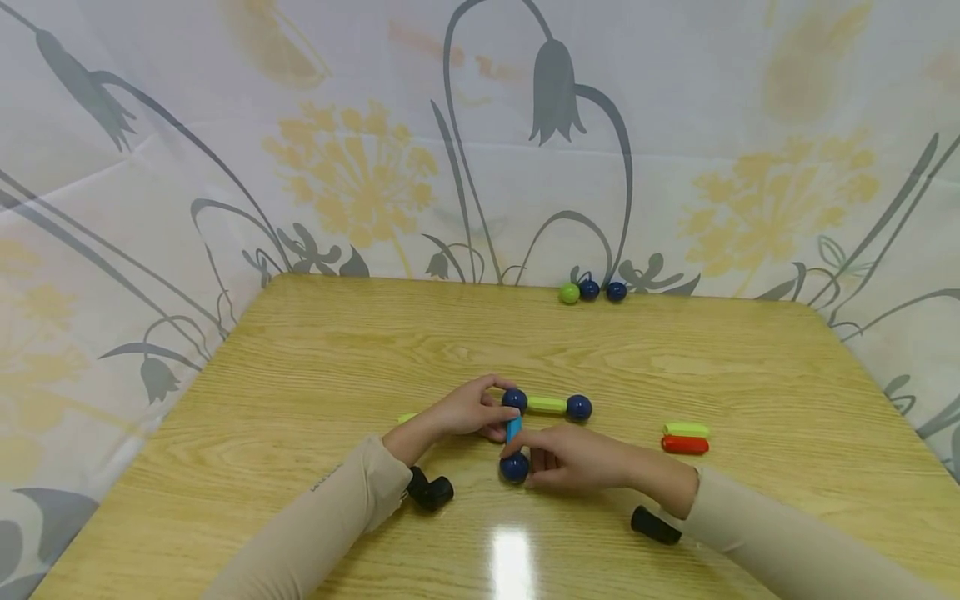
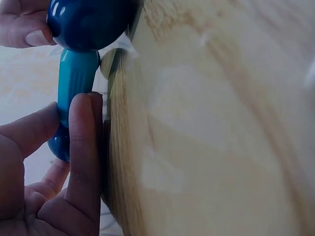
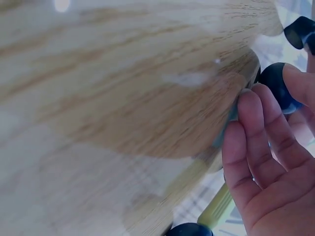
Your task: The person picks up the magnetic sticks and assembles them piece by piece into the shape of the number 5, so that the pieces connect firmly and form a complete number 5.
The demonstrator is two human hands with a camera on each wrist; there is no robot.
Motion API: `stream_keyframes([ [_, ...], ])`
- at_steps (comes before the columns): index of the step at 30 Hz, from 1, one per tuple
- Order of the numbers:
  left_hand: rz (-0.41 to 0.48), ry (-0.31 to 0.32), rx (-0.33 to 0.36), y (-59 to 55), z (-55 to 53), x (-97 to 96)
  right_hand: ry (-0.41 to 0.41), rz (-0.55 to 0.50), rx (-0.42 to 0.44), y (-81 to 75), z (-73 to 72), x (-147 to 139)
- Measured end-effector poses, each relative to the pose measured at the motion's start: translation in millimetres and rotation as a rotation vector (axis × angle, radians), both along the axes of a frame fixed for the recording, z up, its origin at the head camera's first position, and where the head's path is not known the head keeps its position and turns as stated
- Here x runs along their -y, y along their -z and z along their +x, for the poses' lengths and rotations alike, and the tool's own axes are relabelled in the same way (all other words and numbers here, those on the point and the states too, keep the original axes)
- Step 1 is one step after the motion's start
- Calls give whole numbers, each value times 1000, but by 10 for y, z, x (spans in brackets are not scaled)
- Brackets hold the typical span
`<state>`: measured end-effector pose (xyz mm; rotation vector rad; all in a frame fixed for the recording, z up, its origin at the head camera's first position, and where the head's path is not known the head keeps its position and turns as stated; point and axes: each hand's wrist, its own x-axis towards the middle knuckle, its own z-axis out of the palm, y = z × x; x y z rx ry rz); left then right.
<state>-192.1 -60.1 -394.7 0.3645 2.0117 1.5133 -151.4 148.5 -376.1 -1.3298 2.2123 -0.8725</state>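
Note:
A dark blue ball (image 1: 514, 400) and a nearer dark blue ball (image 1: 514, 468) are joined by a light blue rod (image 1: 513, 427) low over the wooden table. My left hand (image 1: 472, 408) pinches the rod near the far ball, its fingertips along the rod's sides in the left wrist view. The near ball is held by my right hand (image 1: 573, 457), thumb and fingers around it; part of it is hidden in the right wrist view. From the far ball a yellow-green rod (image 1: 547, 405) runs right to a third dark blue ball (image 1: 579, 407).
At the table's back edge sit a green ball (image 1: 569, 293) and two dark blue balls (image 1: 588, 290). On the right lie a loose yellow-green rod (image 1: 686, 430) and a red rod (image 1: 685, 445). Another yellow-green piece (image 1: 408, 417) shows behind the left wrist. Flowered cloth (image 1: 480, 208) encloses the table.

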Motion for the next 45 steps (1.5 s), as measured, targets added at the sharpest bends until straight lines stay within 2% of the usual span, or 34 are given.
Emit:
stream_keyframes([
  [10, 10, -13, 18, -10, 5, -11, 65, -16, -30, -48, 43, -100],
  [16, 10, -24, 25, -7, 11, -9, 114, -9, -32, -67, 64, -244],
  [23, 6, -20, 27, 9, 3, -17, 130, -85, -79, -49, 100, -444],
  [32, 14, -14, 31, 4, -2, 1, 213, -94, -97, -72, 176, -680],
  [40, 12, -19, 22, 2, -1, 1, 260, -161, -185, -58, 233, -863],
  [45, 1, -29, 17, -2, -6, -6, 301, -160, -229, -48, 266, -971],
])
